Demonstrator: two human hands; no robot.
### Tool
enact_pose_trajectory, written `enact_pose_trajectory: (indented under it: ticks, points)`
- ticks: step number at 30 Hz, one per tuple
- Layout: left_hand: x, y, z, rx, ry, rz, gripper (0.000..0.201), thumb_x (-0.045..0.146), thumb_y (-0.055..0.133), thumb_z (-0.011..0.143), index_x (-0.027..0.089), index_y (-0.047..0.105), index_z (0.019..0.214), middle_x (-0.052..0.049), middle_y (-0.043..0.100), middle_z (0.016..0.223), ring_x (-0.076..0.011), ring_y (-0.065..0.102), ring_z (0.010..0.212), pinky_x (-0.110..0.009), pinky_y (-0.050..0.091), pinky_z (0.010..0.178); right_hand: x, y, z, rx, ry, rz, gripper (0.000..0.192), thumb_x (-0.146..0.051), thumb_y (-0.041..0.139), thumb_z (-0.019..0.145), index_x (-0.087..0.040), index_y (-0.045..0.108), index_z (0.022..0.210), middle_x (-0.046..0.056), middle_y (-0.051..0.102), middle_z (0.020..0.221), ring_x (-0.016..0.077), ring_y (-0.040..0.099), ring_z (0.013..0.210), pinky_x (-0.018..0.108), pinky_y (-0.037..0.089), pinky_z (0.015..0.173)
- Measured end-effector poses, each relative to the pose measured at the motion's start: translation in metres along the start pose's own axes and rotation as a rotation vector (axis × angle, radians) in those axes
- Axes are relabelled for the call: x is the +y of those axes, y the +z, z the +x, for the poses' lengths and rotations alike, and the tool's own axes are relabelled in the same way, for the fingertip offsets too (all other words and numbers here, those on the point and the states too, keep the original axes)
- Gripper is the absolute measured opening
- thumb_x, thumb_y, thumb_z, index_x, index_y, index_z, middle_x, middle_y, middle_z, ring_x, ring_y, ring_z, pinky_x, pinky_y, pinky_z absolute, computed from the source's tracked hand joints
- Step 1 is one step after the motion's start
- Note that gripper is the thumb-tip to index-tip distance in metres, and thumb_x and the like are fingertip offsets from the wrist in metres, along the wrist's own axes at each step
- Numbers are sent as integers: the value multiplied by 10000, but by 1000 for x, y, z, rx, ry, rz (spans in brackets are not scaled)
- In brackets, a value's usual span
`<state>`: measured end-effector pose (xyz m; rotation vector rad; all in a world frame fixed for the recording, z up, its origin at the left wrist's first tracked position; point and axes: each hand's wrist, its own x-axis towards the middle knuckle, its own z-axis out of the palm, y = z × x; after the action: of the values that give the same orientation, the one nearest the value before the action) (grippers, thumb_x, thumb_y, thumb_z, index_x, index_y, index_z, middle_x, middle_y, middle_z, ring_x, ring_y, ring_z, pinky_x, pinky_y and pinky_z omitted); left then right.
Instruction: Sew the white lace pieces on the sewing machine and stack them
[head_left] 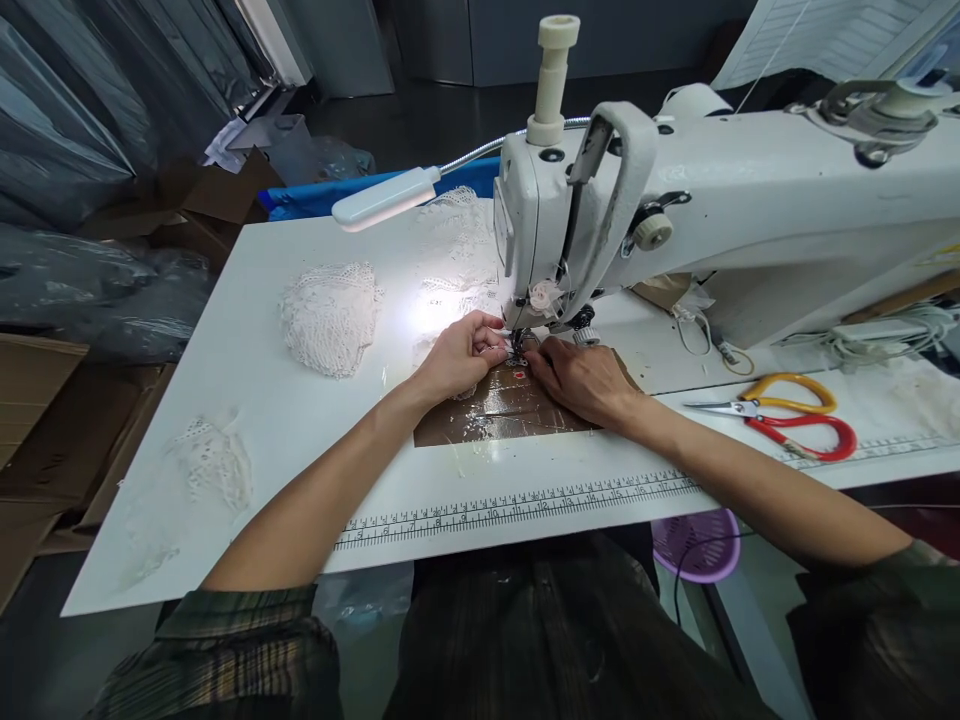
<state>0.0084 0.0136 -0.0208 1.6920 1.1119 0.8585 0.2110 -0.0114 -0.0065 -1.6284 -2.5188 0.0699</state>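
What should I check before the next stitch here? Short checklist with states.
1. Left hand on the small lace piece at the needle area: ok, fingers pinch it.
2. Right hand flat on the brown plate beside the needle: ok.
3. Fingertips out from under the needle: cannot tell, both sit very close and glare hides the gap.
4. Lamp lights the work: ok.
5. Scissors away from the hands: ok, lying to the right on the table.
6. Lace pile apart from the needle: ok.
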Motion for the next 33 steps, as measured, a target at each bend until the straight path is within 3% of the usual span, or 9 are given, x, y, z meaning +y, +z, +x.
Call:
enact_pose_trajectory:
  ticks: [4,8,13,20,26,33]
  points:
    - [13,-1,-1,-2,-142,-24,174,157,651,876,176,531,1000,14,658,767,-120,645,753,-286,522,749,-4,-2,2,-43,6,-11,408,-416,299,1040,-157,611,1085,134,751,974,250,667,724,324,318,551]
    - [19,-1,-2,9,-193,-17,184,168,656,877,176,529,1010,18,660,762,-117,627,732,-284,492,733,-5,-4,3,-90,33,-31,409,-418,296,1051,-154,596,1136,132,744,1050,257,680,789,327,323,574]
    - [17,0,-2,14,-199,-29,198,161,640,875,179,527,1036,5,690,810,-131,643,781,-279,481,729,-9,-5,5,-158,42,-42,440,-436,274,1054,-133,558,1200,145,742,1011,278,676,793,326,295,560]
    - [14,1,-2,23,-188,-20,187,106,602,863,178,530,1020,14,661,768,-121,612,730,-272,473,710,-17,-4,11,-92,24,-39,417,-421,325,1042,-108,544,1208,178,718,1110,303,667,871,322,288,582]
    - [14,0,-2,22,-168,-21,175,143,601,878,183,511,1023,15,638,794,-130,609,783,-289,475,758,-9,-3,4,-150,75,-66,429,-433,280,1056,-140,556,1204,138,747,977,284,683,791,322,270,554]
    - [13,2,-2,26,-153,32,182,139,578,873,182,523,1041,12,624,796,-137,597,783,-302,466,770,-10,0,6,-137,55,-65,438,-432,272,1052,-135,550,1213,145,746,988,286,678,798,325,253,558]
